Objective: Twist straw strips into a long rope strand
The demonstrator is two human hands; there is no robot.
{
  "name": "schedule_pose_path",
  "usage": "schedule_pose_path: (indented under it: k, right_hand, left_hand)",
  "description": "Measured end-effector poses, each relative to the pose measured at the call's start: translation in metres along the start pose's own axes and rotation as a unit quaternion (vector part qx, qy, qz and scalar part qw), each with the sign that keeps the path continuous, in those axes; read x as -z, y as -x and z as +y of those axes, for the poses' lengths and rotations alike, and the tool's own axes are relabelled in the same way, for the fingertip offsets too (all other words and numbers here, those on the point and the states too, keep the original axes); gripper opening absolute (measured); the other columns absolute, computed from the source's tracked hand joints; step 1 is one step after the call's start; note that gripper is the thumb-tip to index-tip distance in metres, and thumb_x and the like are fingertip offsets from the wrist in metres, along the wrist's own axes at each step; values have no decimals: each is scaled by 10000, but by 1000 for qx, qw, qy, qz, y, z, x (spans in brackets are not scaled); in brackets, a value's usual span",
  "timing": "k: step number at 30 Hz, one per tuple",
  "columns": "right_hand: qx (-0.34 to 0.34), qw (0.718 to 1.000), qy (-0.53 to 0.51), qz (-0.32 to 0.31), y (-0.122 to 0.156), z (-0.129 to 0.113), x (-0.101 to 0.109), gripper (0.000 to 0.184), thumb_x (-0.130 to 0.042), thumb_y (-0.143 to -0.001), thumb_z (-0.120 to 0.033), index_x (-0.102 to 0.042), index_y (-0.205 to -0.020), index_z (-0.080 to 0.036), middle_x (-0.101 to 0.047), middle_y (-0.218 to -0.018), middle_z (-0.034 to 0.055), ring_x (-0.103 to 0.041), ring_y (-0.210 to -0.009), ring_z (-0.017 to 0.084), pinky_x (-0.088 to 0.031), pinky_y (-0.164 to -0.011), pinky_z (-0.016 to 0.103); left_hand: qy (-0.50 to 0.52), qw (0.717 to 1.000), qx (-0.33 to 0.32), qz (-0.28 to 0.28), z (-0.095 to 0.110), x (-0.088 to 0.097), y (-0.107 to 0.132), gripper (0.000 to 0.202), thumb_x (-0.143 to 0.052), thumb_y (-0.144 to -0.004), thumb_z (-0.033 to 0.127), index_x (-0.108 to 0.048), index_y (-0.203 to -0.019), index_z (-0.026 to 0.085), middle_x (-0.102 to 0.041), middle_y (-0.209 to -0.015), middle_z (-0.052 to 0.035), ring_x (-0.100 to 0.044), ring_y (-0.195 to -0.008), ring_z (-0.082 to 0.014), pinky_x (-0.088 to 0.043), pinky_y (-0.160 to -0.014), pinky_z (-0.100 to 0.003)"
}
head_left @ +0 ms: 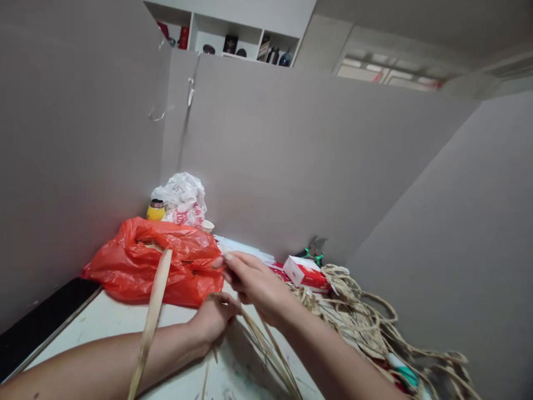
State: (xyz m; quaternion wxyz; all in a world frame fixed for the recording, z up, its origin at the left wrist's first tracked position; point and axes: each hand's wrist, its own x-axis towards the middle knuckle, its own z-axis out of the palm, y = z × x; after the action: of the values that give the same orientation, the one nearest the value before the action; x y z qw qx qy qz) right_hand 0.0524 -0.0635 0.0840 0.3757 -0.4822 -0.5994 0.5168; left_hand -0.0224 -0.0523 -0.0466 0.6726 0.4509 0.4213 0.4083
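My left hand (215, 319) is closed around a bundle of thin, dry straw-like strips (266, 347), which trail down toward the front edge of the view. Just above and to the right, my right hand (252, 280) has thumb and fingers pinched together, seemingly on a strand of the same strips; the pinched part is small and partly hidden. A broad, pale dry strip (154, 311) slants across my left forearm, its upper end in front of a crumpled red plastic bag (133, 272). More dry material shows in the bag's opening.
Coiled straw rope (362, 316) is heaped on the right of the white table (112, 322). Behind it are a red-and-white box (306, 273) and green-handled pliers (314, 251). A white plastic bag (183, 194) and yellow jar (155, 211) stand at back left. Grey partitions (270, 155) enclose the table.
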Motion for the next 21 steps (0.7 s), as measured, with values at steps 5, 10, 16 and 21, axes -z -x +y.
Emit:
schedule_pose_path:
  k: [5,10,16,21]
  right_hand:
    - [-61,997,-52,15,42,34,51,356,-617,-757,-470,-526,-947,-183,-561,-596,-32,-364,-407,64,-284,-378,173]
    - [-89,993,-47,55,46,83,51,316,-611,-748,-472,-462,-785,-195,-599,-600,-7,-443,-456,90,-315,-418,189]
    - [-12,990,32,135,31,104,39,232,-651,-697,-334,-603,-620,-120,-502,-537,-22,-380,-502,78,-293,-482,209]
    - [-20,985,-4,172,30,102,30,171,-664,-659,-279,-575,-660,-134,-534,-538,-28,-391,-497,82,-290,-477,204]
  left_hand:
    - [-14,999,29,-21,5,0,2,164,-569,-670,320,-479,-643,185,-408,-441,88,-249,-296,-38,-135,-324,-201]
    - [10,999,42,-23,10,-1,3,210,-580,-649,368,-462,-654,195,-443,-438,87,-225,-273,-36,-103,-289,-199]
    - [22,998,39,-40,13,-1,5,244,-615,-639,381,-486,-674,176,-522,-455,56,-206,-274,-21,-101,-300,-191]
    - [27,998,40,-39,14,-1,6,238,-622,-635,365,-493,-676,170,-560,-494,34,-224,-285,-23,-122,-304,-190]
